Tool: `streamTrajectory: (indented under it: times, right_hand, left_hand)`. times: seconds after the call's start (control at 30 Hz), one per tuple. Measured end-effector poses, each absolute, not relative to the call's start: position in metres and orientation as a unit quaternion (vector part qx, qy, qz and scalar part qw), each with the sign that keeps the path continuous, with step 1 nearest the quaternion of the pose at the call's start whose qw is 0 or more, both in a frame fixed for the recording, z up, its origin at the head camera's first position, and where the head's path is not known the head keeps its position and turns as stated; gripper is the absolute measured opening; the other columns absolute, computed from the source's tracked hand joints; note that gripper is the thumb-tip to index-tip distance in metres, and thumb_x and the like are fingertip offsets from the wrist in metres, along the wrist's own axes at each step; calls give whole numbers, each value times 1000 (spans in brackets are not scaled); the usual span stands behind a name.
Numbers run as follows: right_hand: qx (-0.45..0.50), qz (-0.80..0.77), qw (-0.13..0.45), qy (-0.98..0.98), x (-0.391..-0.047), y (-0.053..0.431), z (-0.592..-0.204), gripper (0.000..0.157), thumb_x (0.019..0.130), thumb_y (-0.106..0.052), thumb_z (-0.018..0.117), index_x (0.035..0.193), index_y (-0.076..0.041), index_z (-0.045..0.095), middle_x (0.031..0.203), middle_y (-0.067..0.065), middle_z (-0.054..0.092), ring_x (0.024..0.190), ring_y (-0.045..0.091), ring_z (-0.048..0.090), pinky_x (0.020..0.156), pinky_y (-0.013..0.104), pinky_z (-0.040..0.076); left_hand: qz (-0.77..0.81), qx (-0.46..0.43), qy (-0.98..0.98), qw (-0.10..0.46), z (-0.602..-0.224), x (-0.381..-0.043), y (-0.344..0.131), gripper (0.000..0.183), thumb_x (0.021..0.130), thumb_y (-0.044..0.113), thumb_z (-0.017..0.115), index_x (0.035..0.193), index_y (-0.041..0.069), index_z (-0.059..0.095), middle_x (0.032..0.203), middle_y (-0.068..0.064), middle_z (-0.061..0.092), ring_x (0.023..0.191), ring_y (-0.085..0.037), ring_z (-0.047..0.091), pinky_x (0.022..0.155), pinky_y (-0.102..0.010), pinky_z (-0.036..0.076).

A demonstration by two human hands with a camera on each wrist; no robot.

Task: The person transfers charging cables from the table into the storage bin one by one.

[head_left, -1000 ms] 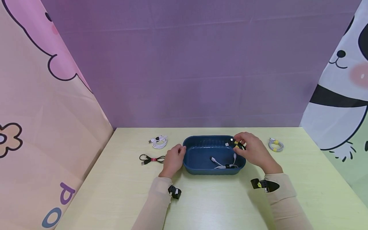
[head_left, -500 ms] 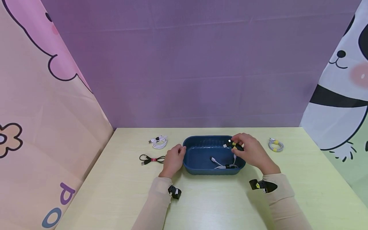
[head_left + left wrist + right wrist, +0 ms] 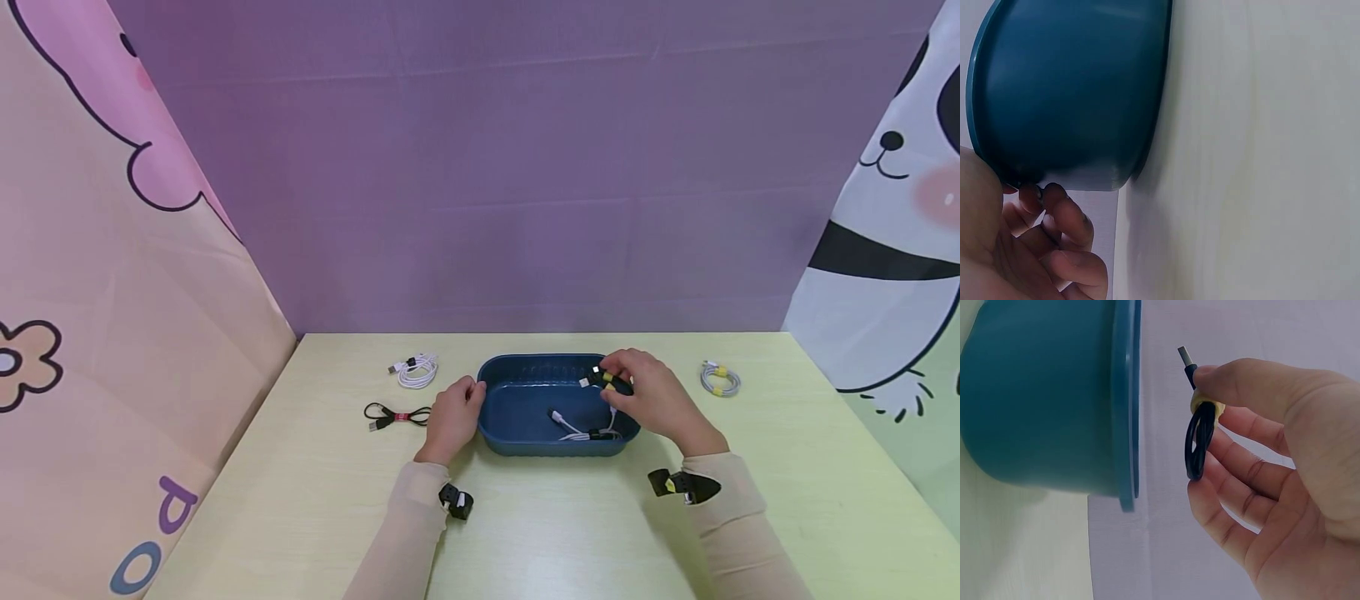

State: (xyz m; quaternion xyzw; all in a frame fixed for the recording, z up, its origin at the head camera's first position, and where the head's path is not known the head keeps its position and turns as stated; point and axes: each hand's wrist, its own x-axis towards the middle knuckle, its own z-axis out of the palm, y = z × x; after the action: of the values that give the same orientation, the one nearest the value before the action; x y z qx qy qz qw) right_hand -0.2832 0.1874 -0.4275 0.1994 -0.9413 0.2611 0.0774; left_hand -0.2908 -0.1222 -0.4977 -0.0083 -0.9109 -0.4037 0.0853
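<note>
My right hand (image 3: 652,398) pinches a coiled black USB cable (image 3: 1200,440), bound with a yellow tie, between thumb and fingers. It holds the cable above the right part of a blue plastic basin (image 3: 525,446), and the metal plug sticks out past the thumb. At the basin's left end, my left hand (image 3: 453,419) grips the rim. In the left wrist view its curled fingers (image 3: 1072,225) lie under that rim, with the thumb tip hidden. Inside the basin lies a white cable (image 3: 577,433) with a black tie.
Left of the basin, a coiled white cable (image 3: 417,372) lies behind a black cable (image 3: 396,415) with a red tie. A pale grey cable (image 3: 720,379) with yellow ties lies on the table (image 3: 547,525) to the right. A purple cloth (image 3: 480,183) stands behind the table.
My right hand has moved slightly left and down with the black USB cable, further over the basin. The left hand and the basin have stayed where they were.
</note>
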Motion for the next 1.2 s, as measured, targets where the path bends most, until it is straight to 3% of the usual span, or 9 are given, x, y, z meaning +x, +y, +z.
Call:
streamTrajectory:
  times: [1.2]
  right_hand:
    - [204,259,66,-942,-281,181,-429,35,91,-16,78,122,-5,66,113,10,67,101,27,59,91,48,53]
  left_hand:
    - [-410,-3,-908,79,-494,-289,-121,35,107,31,51,78,11,51,65,1,43,58,-18,46,54,-28,29]
